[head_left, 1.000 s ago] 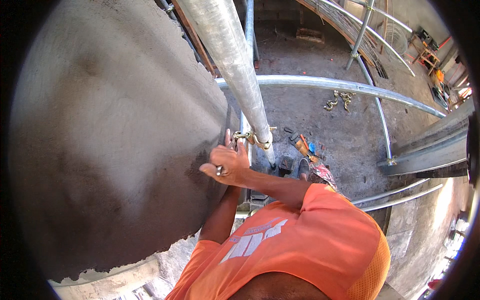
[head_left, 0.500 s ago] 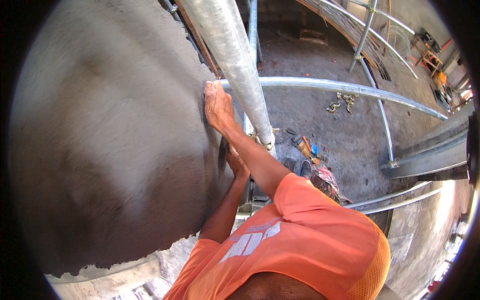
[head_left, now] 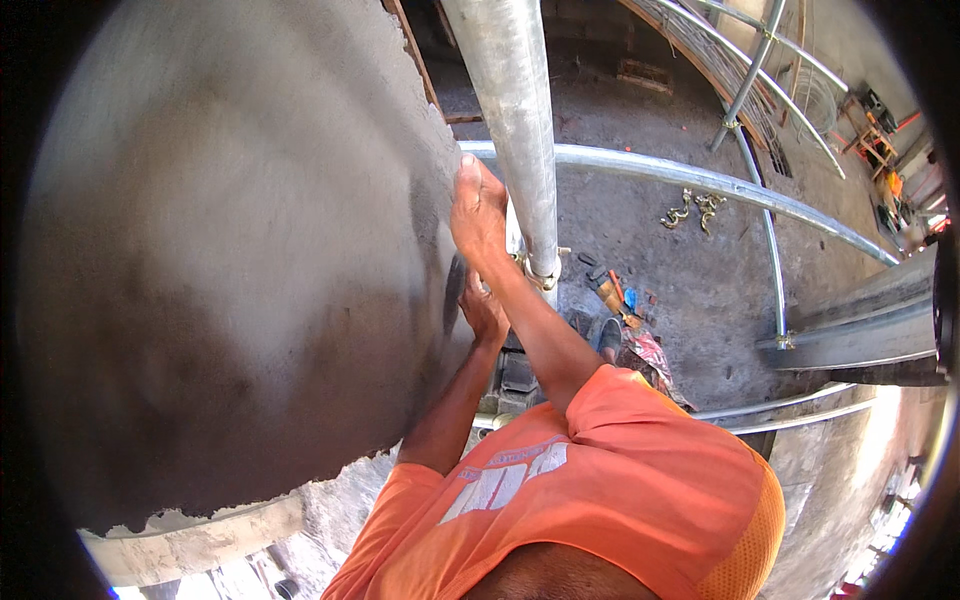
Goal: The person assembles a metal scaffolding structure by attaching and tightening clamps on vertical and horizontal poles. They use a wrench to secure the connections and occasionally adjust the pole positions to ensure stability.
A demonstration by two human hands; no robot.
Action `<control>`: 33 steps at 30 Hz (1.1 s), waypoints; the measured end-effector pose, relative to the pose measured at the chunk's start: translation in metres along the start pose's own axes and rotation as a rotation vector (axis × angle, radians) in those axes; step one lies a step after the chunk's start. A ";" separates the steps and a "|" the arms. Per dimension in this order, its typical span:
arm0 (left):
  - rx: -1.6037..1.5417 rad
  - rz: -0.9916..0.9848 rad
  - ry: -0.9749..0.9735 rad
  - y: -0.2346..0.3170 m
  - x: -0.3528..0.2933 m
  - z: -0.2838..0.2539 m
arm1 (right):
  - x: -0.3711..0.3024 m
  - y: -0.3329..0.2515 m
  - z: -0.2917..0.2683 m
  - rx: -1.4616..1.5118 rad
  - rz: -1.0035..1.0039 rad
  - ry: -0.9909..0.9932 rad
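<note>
A large wall face of wet grey plaster (head_left: 230, 260) fills the left, with a ragged lower edge. At its right-hand edge is my right hand (head_left: 478, 210), closed with the thumb up and pressed close to the plaster. Just below it my left hand (head_left: 486, 312) is partly hidden behind my right forearm, its fingers curled. Beside the left hand a narrow dark strip (head_left: 454, 290) lies along the plaster; whether it is a tool edge or a shadow I cannot tell. What either hand grips is hidden.
A thick steel scaffold pole (head_left: 520, 130) stands just right of my hands, joined by a clamp (head_left: 543, 275). A horizontal pipe (head_left: 700, 180) crosses beyond it. On the floor below lie brass-coloured couplers (head_left: 690, 210) and hand tools (head_left: 610, 292). A metal beam (head_left: 860, 320) juts in at right.
The view has shifted, so the pole and wall edge appear further right. Both hands stay at the plaster edge; my right hand sits slightly lower against the horizontal pipe's end.
</note>
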State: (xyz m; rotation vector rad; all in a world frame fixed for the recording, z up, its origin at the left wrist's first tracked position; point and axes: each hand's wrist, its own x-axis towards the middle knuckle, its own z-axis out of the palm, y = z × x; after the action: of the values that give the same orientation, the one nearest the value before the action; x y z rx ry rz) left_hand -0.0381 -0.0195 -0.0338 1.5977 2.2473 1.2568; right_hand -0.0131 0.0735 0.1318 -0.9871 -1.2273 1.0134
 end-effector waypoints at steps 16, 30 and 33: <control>-0.356 -0.236 -0.064 0.036 0.002 -0.018 | -0.143 0.064 -0.062 -0.108 -0.938 -0.638; 0.102 -0.202 -0.039 0.032 -0.009 -0.011 | -0.103 -0.004 -0.040 -0.133 -0.123 -0.382; -0.139 -0.003 0.114 0.015 -0.007 0.002 | -0.033 -0.025 -0.015 -0.040 -0.055 -0.106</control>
State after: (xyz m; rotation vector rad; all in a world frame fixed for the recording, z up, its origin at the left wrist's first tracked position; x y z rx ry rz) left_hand -0.0229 -0.0222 -0.0275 1.5099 2.1690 1.5033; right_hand 0.0017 0.0349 0.1459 -0.9351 -1.3600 1.0121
